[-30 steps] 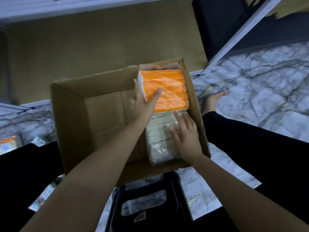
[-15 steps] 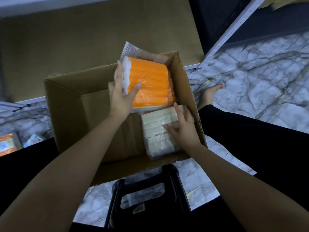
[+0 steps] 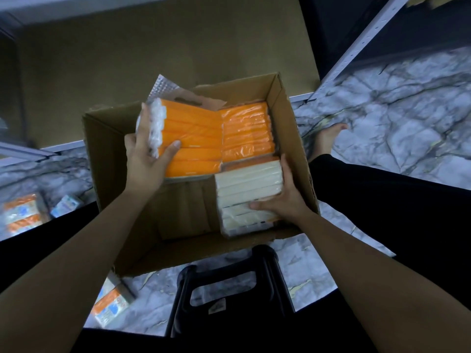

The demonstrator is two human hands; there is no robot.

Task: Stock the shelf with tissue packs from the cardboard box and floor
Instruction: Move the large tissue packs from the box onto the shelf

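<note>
An open cardboard box [image 3: 107,159] stands on the floor in front of me. My left hand [image 3: 146,155] grips an orange tissue pack [image 3: 193,143] by its left end and holds it up over the box's left half. Another orange pack [image 3: 246,132] lies in the box's far right corner. My right hand [image 3: 283,197] grips a pale cream tissue pack [image 3: 248,182], tilted up from the box's near right corner. Behind the box runs the brown shelf board [image 3: 153,54].
More tissue packs lie on the marble floor at the left [image 3: 21,216] and near my left forearm [image 3: 110,305]. A black plastic stool [image 3: 226,289] sits just below the box. A white shelf upright [image 3: 356,47] slants at the upper right. My bare foot [image 3: 328,138] rests right of the box.
My left hand has lifted the orange pack leftward and up, uncovering a second orange pack beneath. My right hand went from resting on the cream pack to gripping its end and raising it.
</note>
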